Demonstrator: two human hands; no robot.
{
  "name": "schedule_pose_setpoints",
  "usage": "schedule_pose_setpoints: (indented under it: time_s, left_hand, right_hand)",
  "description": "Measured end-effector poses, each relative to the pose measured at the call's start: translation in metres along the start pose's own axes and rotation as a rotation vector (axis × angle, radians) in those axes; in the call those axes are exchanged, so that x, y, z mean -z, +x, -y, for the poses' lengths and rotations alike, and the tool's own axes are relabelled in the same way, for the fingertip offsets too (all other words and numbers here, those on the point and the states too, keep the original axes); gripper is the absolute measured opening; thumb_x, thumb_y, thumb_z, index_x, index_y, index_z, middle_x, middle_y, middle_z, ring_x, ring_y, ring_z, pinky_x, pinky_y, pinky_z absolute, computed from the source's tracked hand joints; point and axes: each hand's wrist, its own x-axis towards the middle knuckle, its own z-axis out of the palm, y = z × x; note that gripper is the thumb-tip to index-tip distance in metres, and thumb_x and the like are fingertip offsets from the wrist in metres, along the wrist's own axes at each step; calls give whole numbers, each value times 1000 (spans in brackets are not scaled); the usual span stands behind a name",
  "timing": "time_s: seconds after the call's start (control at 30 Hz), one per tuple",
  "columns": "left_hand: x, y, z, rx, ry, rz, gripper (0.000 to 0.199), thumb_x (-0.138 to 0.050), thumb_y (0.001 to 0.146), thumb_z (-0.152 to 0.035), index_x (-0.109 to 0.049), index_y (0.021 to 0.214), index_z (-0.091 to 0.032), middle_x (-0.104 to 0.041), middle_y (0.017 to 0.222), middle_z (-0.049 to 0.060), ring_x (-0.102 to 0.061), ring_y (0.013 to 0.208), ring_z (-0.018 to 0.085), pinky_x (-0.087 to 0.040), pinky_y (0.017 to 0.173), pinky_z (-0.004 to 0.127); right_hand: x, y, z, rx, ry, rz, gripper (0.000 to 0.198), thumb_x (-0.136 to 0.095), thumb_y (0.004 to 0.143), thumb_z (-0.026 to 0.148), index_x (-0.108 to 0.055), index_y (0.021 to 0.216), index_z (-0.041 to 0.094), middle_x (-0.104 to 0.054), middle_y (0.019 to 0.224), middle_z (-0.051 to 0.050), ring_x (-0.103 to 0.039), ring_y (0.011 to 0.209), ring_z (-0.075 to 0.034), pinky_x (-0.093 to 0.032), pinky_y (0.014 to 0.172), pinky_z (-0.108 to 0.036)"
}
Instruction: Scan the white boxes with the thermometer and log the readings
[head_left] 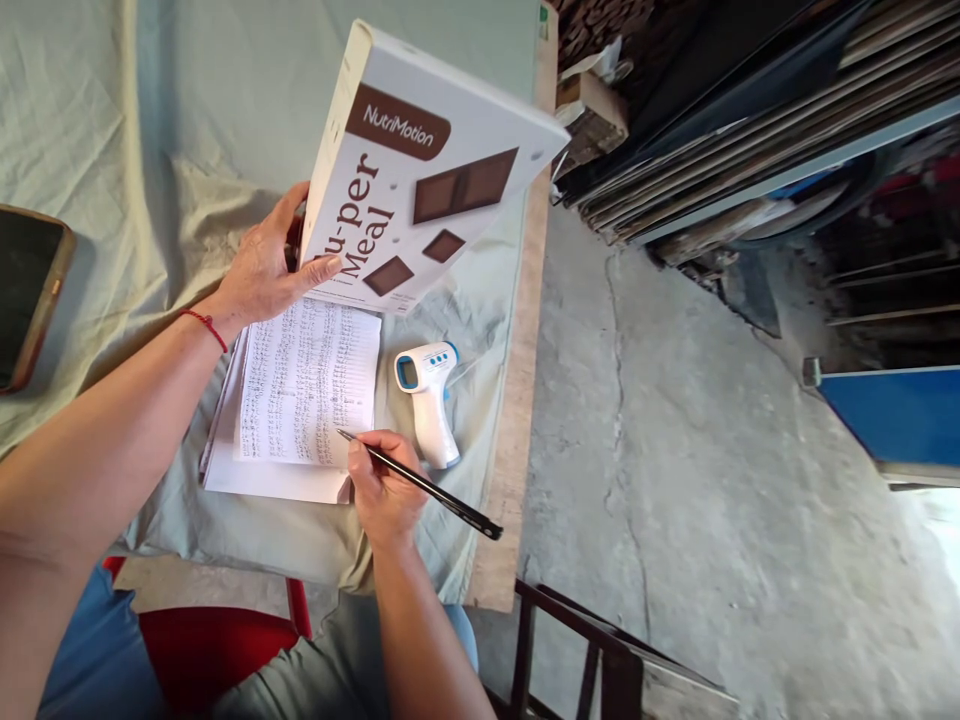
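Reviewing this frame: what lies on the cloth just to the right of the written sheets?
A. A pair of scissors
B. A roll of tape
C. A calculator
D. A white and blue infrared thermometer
D. A white and blue infrared thermometer lies on the cloth beside the written sheets, close to the right hand that holds the pen.

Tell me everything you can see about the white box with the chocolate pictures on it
The box is flat, white cardboard by its look, printed "NutriMotion" on a brown label, with large brown lettering and brown chocolate squares. It is tilted up, its lower edge over the written sheets. The left hand grips its lower left side, thumb on the front. It looks closed and undamaged.
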Motion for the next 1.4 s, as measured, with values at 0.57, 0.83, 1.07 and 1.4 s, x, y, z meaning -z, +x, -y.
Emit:
schedule_pose_setpoints:
  time_s: [0.57,0.83,1.07,1.4]
  left_hand:
    - [-1,0,5,-47,36,0,82,-66,83,-78,-45,145,-28,-68,128,9,-66,120,33,-50,106,49]
    - [-1,0,2,-70,71,-8,81,-63,85,-79,-45,143,-25,-69,126,11,-68,114,33,-52,98,49]
    - [-2,1,6,-77,37,-5,83,-65,84,-78,-44,144,-25,-69,128,11,-66,117,33,-51,100,49]
    - [-2,1,6,-51,8,-1,84,-66,81,-81,-44,143,-28,-70,125,7,-64,122,33,-50,100,47]
  right_hand:
    - [1,-1,-1,63,-32,46,12,-66,84,33,-64,78,23,-60,57,5,-54,46,-12,-47,51,-26]
    - [-1,-1,-1,142,-60,-32,11,-63,86,32,-63,81,22,-61,57,6,-56,45,-11,-47,48,-23]
    - [0,1,-2,227,-113,-2,6,-61,86,25,-62,82,22,-61,57,7,-57,46,-10,-48,50,-22]
    - [0,1,-3,238,-64,-11,4,-62,85,21,-61,81,22,-60,58,7,-56,46,-10,-48,50,-22]
